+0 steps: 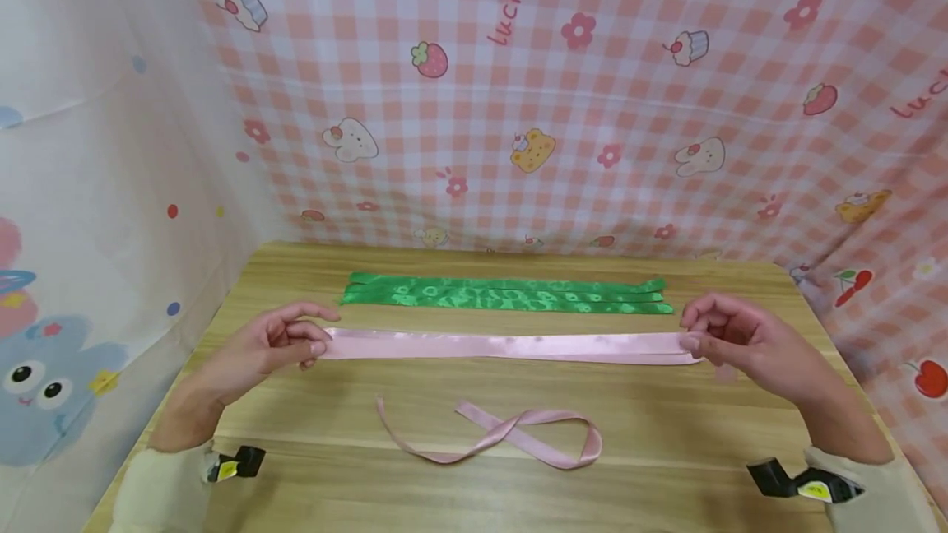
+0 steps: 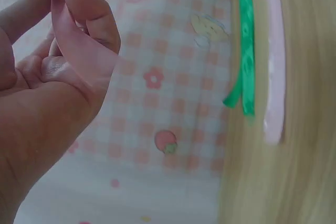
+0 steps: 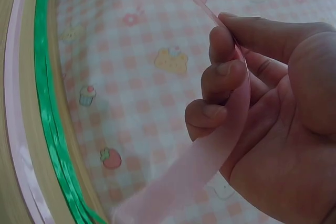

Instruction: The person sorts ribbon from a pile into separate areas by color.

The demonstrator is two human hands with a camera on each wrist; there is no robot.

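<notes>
A long pink ribbon lies stretched flat across the wooden table, in what looks like more than one layer. My left hand pinches its left end and my right hand pinches its right end. In the left wrist view the pink band runs over the curled fingers. In the right wrist view the pink band passes under the bent fingertips. Just behind it lie green ribbons, side by side.
A second, narrower pink ribbon lies in a loose crossed loop near the table's front edge. Pink checked cloth hangs close behind the table, and white printed cloth closes off the left. The green strips and a pink strip show in the wrist views too.
</notes>
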